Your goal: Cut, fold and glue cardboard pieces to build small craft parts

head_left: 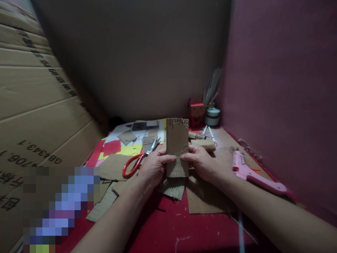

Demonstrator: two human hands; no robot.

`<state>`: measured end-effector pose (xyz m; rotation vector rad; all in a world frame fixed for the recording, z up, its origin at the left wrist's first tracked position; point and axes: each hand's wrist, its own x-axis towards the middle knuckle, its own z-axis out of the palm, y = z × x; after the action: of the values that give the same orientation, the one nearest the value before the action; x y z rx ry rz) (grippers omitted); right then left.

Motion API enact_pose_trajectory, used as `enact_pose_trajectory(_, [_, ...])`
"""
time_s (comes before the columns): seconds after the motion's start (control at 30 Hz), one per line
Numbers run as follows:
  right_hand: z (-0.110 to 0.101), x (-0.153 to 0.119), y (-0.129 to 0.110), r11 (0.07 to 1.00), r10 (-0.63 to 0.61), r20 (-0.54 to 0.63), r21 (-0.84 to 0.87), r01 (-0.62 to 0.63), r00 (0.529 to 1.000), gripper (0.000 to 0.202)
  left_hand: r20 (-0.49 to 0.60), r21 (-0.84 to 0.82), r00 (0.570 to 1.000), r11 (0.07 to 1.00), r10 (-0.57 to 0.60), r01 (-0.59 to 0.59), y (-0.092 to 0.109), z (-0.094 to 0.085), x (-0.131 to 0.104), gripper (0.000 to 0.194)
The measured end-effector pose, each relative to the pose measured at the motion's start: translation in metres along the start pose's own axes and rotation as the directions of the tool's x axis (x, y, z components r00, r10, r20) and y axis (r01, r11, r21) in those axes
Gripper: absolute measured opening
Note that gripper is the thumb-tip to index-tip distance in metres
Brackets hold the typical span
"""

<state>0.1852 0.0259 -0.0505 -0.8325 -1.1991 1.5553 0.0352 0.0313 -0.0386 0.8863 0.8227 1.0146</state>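
Left hand [157, 163] and right hand [201, 161] clamped on cardboard piece [177, 138], held over red table [155, 228], between its near and far edges. Likely step: pressing or bending; next move seemingly calls for even pressure, 2 thumbs.

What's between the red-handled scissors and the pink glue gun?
In the head view, left to right: the left hand, the cardboard piece both hands hold, and the right hand.
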Motion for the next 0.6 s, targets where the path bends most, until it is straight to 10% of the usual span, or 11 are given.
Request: enact_pose_trajectory(0.6, [0.002, 0.006, 0.017, 0.979, 0.014, -0.072, 0.204, 0.001, 0.997, 0.051, -0.056, 0.008, 0.998, 0.999, -0.042, 0.043, -0.004, 0.006, 0.003, 0.03])
